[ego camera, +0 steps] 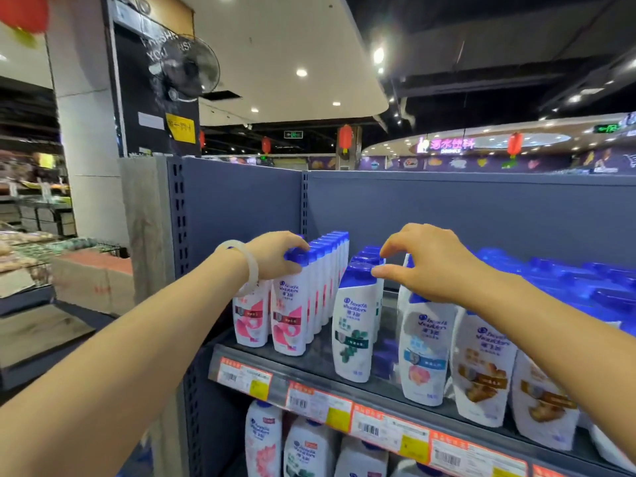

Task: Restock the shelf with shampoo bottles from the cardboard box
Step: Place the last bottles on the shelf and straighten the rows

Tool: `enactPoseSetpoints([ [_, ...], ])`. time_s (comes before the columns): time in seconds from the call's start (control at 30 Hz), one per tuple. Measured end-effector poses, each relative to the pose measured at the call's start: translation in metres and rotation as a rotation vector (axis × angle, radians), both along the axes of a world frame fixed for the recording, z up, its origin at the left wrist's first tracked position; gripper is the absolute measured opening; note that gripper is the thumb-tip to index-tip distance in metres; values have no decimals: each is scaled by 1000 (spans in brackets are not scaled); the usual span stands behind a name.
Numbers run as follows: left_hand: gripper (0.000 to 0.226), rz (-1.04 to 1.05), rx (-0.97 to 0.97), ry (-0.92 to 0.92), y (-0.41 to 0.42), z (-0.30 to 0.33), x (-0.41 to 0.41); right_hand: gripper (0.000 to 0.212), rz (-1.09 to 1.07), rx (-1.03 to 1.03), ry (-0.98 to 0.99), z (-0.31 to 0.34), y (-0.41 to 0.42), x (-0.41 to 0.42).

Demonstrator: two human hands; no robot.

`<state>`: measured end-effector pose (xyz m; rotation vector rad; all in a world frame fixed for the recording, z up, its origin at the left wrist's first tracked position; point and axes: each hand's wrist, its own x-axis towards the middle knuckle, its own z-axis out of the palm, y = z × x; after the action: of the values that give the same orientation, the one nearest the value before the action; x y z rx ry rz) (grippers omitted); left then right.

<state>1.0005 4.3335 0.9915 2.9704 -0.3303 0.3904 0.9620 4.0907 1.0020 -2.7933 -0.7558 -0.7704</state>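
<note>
White shampoo bottles with blue caps stand in rows on the grey shelf (309, 364). My left hand (275, 256), with a pale bangle on the wrist, grips the blue cap of the front pink-label bottle (289, 318) at the left end. My right hand (423, 263) pinches the cap of the front green-label bottle (354, 335) in the neighbouring row, thumb and fingers on either side. To the right stand a blue-label bottle (425, 352) and brown-label bottles (485, 373). The cardboard box for restocking is not clearly in view.
Orange price tags (320, 402) line the shelf's front edge. More bottles (263, 442) stand on the shelf below. Cardboard boxes (93, 280) sit to the left beside a pillar (89, 149). The grey back panel (447, 208) rises behind the rows.
</note>
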Motion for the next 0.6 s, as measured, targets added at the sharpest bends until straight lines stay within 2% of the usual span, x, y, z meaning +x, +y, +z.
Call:
enactPoseSetpoints([
  [0.17, 39, -13, 50, -20, 2, 10, 4, 34, 51, 25, -7, -4, 23, 7],
  [0.37, 34, -66, -50, 10, 6, 13, 5, 33, 80, -16, 14, -4, 49, 14],
  [0.6, 36, -81, -57, 42, 9, 16, 5, 35, 106, -73, -16, 2, 69, 14],
])
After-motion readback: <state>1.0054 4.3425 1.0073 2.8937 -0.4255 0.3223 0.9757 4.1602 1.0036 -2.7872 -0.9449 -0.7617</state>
